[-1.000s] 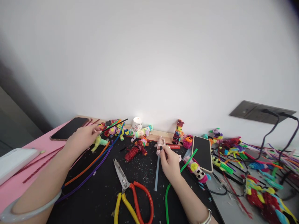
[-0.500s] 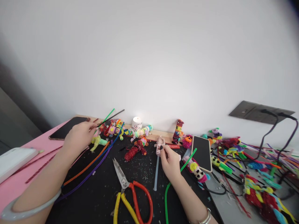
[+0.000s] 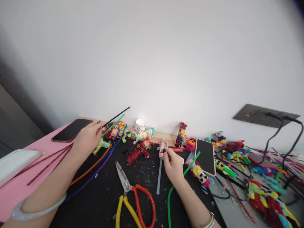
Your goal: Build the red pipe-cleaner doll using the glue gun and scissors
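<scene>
Two hands are in view above the counter (image 3: 95,205). The left hand (image 3: 89,137), far left, is closed to a narrow grip on two pipe cleaners: one black pipe cleaner (image 3: 117,116) and one green pipe cleaner (image 3: 114,124). Both point far and right. The right hand (image 3: 174,163), at centre right, pinches one pale pink doll (image 3: 162,146) between thumb and fingers.

One translucent stick (image 3: 159,180) extends from the doll toward the near side; whether the two are joined cannot be determined. One pair of scissors (image 3: 127,186) lies left of the stick, blades pointing far. One red doll (image 3: 136,154) lies between the hands, and one paper cup (image 3: 140,126) stands beyond it.

One yellow-green doll (image 3: 102,144) lies beside the left hand. One orange pipe cleaner (image 3: 92,167) and one purple pipe cleaner (image 3: 91,178) curve toward the near left. Two phones are present: one far left (image 3: 71,130), one right (image 3: 205,156).
</scene>
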